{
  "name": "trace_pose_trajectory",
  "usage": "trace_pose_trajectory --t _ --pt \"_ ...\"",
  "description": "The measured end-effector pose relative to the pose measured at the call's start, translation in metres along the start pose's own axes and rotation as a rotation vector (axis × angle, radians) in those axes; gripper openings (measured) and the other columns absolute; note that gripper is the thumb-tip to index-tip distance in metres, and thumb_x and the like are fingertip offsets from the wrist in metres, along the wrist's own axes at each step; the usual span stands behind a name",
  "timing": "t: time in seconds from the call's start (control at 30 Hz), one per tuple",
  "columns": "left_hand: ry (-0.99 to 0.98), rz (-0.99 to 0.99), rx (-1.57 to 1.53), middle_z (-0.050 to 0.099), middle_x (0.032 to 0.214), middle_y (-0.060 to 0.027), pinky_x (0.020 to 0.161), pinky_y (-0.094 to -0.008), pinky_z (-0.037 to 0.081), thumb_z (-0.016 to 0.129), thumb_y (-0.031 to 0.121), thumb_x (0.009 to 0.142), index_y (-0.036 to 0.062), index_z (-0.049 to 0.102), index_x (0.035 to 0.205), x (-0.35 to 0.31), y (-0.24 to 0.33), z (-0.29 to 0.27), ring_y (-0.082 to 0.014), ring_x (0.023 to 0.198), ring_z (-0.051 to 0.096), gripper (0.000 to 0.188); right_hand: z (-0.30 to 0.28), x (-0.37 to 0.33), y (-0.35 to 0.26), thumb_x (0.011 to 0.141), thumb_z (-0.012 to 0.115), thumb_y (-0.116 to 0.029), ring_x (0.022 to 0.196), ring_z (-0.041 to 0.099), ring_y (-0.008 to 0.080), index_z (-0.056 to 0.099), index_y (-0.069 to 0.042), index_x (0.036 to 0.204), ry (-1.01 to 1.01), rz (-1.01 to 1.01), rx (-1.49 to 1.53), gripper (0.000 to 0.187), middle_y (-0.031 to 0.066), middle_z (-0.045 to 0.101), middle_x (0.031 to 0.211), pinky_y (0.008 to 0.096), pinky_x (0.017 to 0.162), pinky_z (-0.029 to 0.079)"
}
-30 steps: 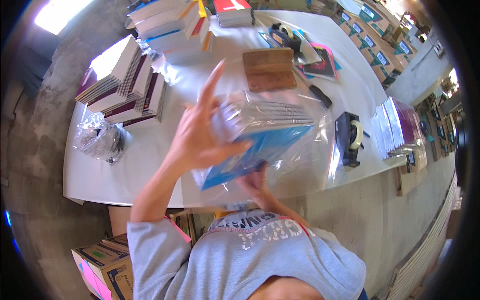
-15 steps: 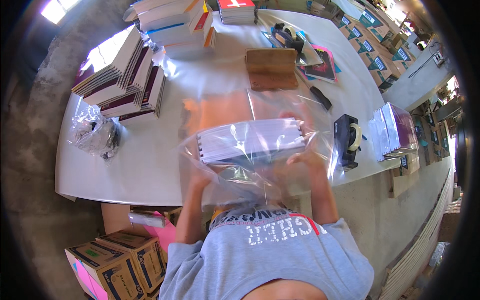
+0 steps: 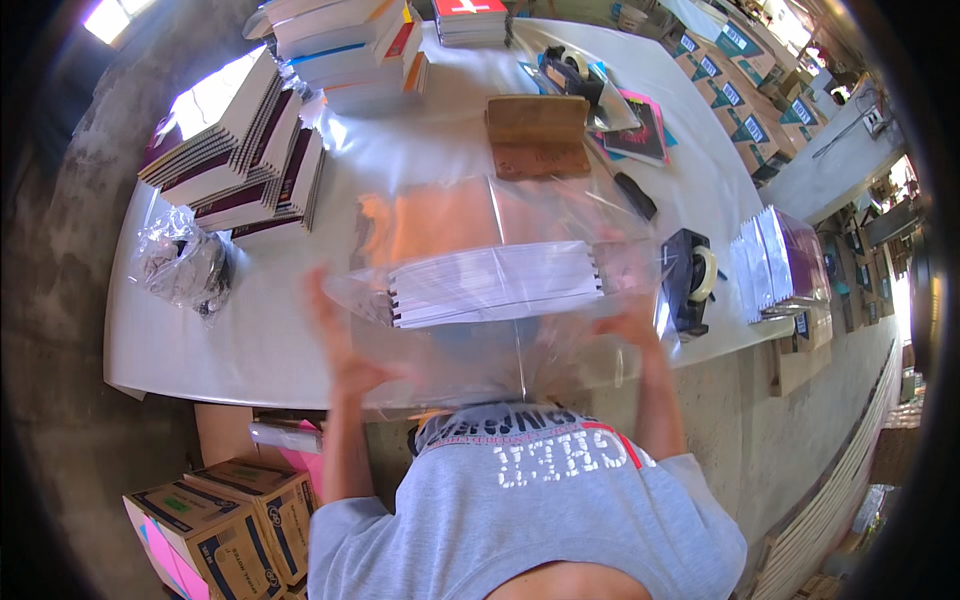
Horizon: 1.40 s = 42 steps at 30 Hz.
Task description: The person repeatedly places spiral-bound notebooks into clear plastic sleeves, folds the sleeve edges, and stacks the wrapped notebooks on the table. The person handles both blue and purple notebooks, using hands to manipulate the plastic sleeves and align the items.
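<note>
A stack of spiral-bound notebooks (image 3: 492, 284) lies inside a clear plastic bag (image 3: 505, 345) at the near middle of the table, the white page edges turned toward me. My left hand (image 3: 345, 350) is beside the bag's left edge, blurred, fingers spread and thumb pointing inward. At the bag's right side is my right hand (image 3: 632, 322), thumb stretched toward the stack. Its other fingers are blurred and show only partly through the plastic. An orange-brown sheet-like patch (image 3: 425, 222) shows through the film beyond the stack.
Black tape dispenser (image 3: 688, 280) stands right of the bag; beyond are a dark-handled tool (image 3: 635, 195) and a brown folded board (image 3: 537, 135). Piled notebooks (image 3: 245, 160) and a crumpled plastic bag (image 3: 185, 262) sit left. Wrapped notebooks (image 3: 785, 262) stand right, cartons (image 3: 225, 530) below left.
My left hand has come out from under the stack and moved left, its fingers spreading. My right hand has shifted slightly right, off the stack's end. The stack now lies flatter.
</note>
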<state>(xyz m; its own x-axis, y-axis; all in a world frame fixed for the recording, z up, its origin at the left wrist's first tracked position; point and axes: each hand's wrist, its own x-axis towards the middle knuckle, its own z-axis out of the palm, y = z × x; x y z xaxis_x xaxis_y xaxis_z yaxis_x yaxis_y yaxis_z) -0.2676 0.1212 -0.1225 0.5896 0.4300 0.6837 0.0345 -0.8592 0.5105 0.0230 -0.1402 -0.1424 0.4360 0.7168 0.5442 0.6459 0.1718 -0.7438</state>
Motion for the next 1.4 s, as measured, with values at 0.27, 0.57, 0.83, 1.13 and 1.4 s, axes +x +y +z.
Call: trace_pose_trajectory --t 0.27,0.57,0.83,1.13,1.4 --pt "0.043 -0.38 -0.561 0.041 0.133 -0.0134 0.104 -0.0399 0.029 0.088 0.033 0.053 0.0013 0.028 0.138 -0.018 0.019 0.077 -0.0235 0.121 0.041 0.109 0.063 0.013 -0.038 0.067 0.081 -0.025 0.123 0.042 0.0244 0.016 -0.01 0.145 0.187 0.206 0.503 0.103 0.0162 0.038 0.137 0.0358 0.102 0.034" --pt "0.33 -0.026 -0.091 0.047 0.127 -0.0126 0.096 -0.0405 0.039 0.08 0.03 0.066 0.0018 0.041 0.128 -0.024 0.023 0.061 -0.0307 0.115 0.048 0.079 0.049 -0.009 -0.028 0.067 0.081 -0.022 0.13 0.037 0.0296 0.049 -0.007 0.124 0.303 -0.176 0.008 0.068 0.0123 0.045 0.134 0.0419 0.106 0.031" --pt "0.294 0.352 0.098 0.059 0.107 -0.0095 0.089 -0.0431 0.045 0.077 0.013 0.07 0.0063 0.06 0.105 -0.021 0.01 0.034 -0.0285 0.102 0.058 0.039 0.015 -0.013 -0.036 0.061 0.082 -0.029 0.123 0.046 0.0304 0.064 -0.007 0.108 0.274 -0.215 -0.135 0.055 0.0103 0.062 0.115 0.0438 0.106 0.031" --pt "-0.268 0.45 0.124 0.063 0.113 -0.0043 0.088 -0.0341 0.042 0.08 0.027 0.062 0.0127 0.064 0.11 0.035 0.046 0.019 -0.0193 0.105 0.06 0.053 0.007 0.038 -0.073 0.058 0.079 -0.014 0.121 0.047 0.0247 0.066 -0.019 0.109 -0.336 -0.169 -0.282 0.052 0.0007 0.058 0.122 0.042 0.105 0.032" --pt "-0.993 0.471 -0.088 0.039 0.14 -0.0114 0.104 -0.0439 0.032 0.071 0.071 0.044 0.009 0.043 0.135 0.119 0.06 0.016 -0.0276 0.129 0.038 0.113 0.0 0.069 -0.068 0.052 0.082 -0.015 0.125 0.041 0.0287 0.061 -0.021 0.119 -0.61 -0.245 -0.246 0.07 0.0068 0.048 0.134 0.0413 0.105 0.033"
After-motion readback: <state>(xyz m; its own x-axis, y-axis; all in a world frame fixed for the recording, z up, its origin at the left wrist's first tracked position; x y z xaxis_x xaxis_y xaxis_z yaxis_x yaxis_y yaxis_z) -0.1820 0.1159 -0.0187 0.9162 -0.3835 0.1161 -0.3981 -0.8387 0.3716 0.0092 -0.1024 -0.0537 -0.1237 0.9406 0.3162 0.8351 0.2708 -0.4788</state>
